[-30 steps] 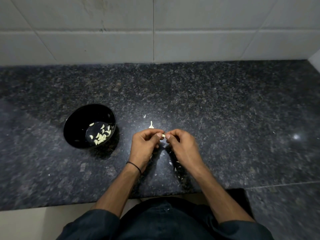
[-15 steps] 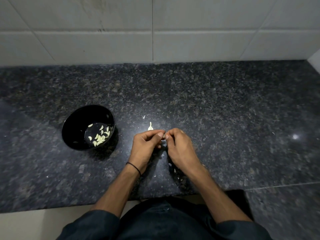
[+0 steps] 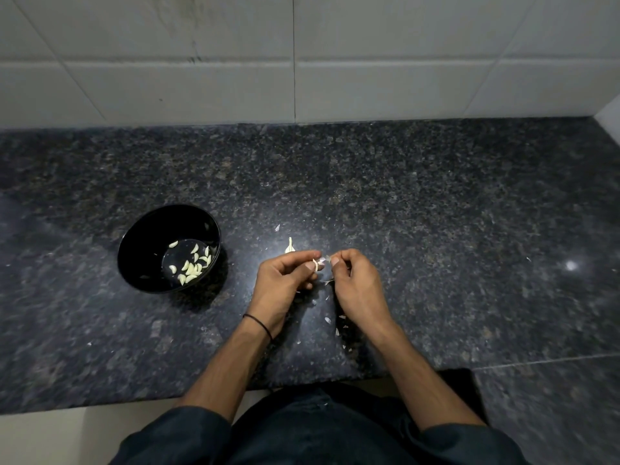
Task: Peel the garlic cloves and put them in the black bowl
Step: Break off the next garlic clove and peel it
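- Left hand (image 3: 285, 280): fingers curled, thumb and forefinger pinched on a small clove (image 3: 315, 264). Only a pale sliver of it shows past the fingertips.
- Right hand (image 3: 355, 286): fingers curled, tips pinched on a thin flake of skin (image 3: 326, 260) at the clove's right end. The two hands meet just above the surface (image 3: 436, 213).
- Judged step: peeling under way; the clove is not yet bare.
- Bowl (image 3: 134, 243): well to the left of the left hand, already holding a cluster of peeled cloves (image 3: 193, 265).
- One more clove (image 3: 290, 247) lies on the surface just beyond the left hand. Whether it is peeled cannot be told.
- Scraps of peel (image 3: 337, 325) lie scattered on the surface near the right wrist.
- Risk 1: the clove is small and held by its end only. A sharp tug on the skin could pull it out of the left pinch and drop it onto the surface.
- Risk 2: the skin looks thin and may tear short, leaving a patch on the clove that then goes into the bowl.
- Risk 3: loose peel clinging to the fingers could ride along on the carry to the left and land among the peeled cloves.
- Risk 4: light is dim and the surface dark and speckled; a dropped clove or flake would be hard to find.
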